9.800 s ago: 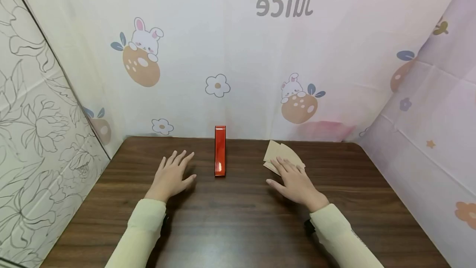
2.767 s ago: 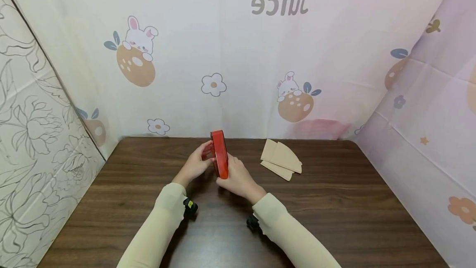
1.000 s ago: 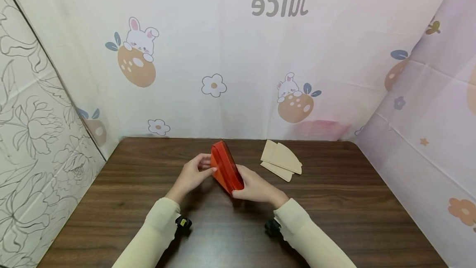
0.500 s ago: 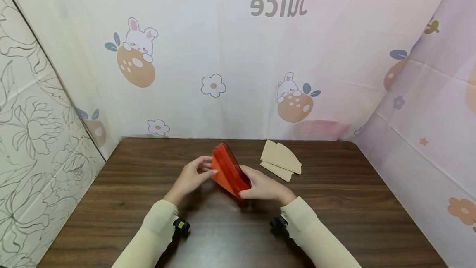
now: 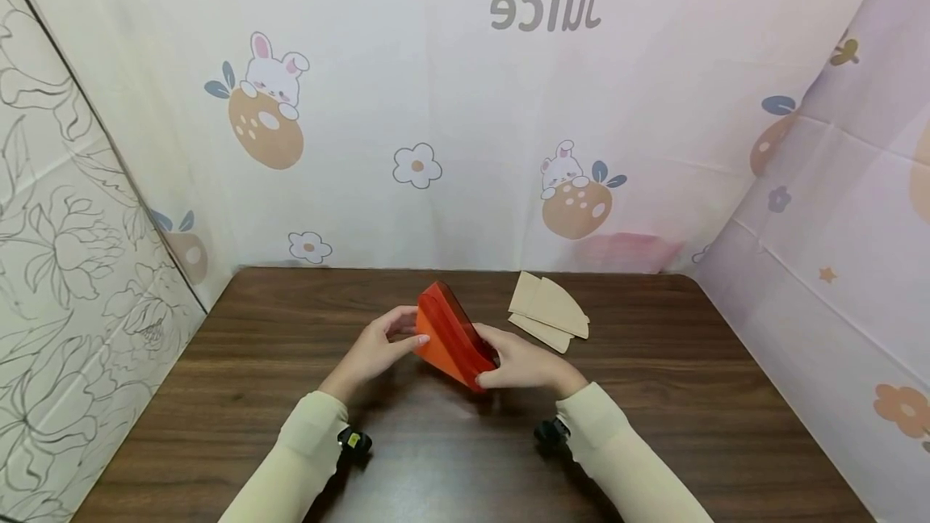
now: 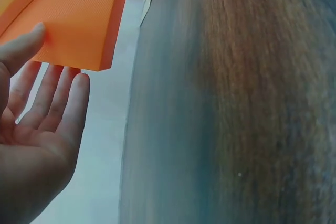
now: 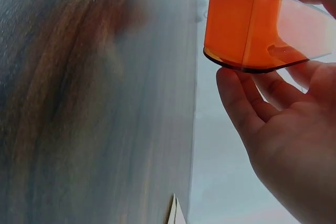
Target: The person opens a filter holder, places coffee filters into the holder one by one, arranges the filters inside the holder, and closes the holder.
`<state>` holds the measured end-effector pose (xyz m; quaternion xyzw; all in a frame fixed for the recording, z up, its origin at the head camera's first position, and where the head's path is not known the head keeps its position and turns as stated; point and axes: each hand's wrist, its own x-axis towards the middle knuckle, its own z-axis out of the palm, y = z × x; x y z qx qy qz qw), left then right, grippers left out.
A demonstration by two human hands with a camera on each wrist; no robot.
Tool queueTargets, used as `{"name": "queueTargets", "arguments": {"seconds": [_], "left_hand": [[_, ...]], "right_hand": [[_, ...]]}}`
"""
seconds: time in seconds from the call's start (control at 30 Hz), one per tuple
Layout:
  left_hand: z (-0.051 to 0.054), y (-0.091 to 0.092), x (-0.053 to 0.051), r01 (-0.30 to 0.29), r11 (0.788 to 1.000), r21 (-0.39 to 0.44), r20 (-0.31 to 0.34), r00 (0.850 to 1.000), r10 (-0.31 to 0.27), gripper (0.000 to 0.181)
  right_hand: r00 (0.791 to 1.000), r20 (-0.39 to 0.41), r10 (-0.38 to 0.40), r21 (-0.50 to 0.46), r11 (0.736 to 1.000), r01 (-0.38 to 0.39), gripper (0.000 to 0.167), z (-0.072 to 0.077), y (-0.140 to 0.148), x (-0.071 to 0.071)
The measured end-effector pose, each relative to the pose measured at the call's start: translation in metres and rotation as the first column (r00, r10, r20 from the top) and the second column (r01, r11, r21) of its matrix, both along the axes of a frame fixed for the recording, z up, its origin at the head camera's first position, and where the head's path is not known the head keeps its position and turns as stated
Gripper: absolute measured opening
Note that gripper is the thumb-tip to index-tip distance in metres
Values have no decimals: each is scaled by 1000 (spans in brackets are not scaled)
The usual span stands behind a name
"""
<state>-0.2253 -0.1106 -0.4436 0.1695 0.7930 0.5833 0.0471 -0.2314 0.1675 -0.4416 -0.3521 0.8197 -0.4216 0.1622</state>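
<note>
Evidently, your left hand [image 5: 376, 347] and right hand [image 5: 525, 361] pinch the orange case [image 5: 452, 335], tilted just below centre frame; you seem to be angling it, and the next move likely calls for steady grips. It looks glossy, partly see-through, black-rimmed. Tan papers [image 5: 554, 307] lie right of centre on the counter [image 5: 697, 382].

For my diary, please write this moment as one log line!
left hand: pinches tilted orange case; right hand: grips it; beige sheets: on table
</note>
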Motion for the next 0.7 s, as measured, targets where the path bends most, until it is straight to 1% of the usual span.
{"name": "queueTargets", "arguments": {"seconds": [0.1, 0.13, 0.23, 0.37, 0.5, 0.7], "left_hand": [[13, 1, 8, 39, 999, 8, 0, 999, -39, 44], [15, 1, 10, 50, 999, 6, 0, 999, -50, 45], [14, 0, 10, 79, 997, -3, -6, 997, -79, 46], [14, 0, 11, 101, 995, -18, -2, 995, -101, 49], [14, 0, 13, 95, 995, -32, -15, 995, -95, 50], [12, 1, 15, 93, 995, -31, -36, 995, -94, 48]], "right_hand": [[1000, 2, -1, 6, 1000, 1, 54, 0, 2, 1], [1000, 2, -2, 8, 1000, 2, 53, 0, 2, 1], [1000, -4, 1, 16, 1000, -1, 53, 0, 4, 1], [1000, -26, 11, 30, 999, -10, 55, 2, 5, 1], [999, -53, 12, 44, 999, -9, 56, 2, 5, 1], [999, -52, 2, 62, 998, 1, 54, 0, 5, 1]]}}
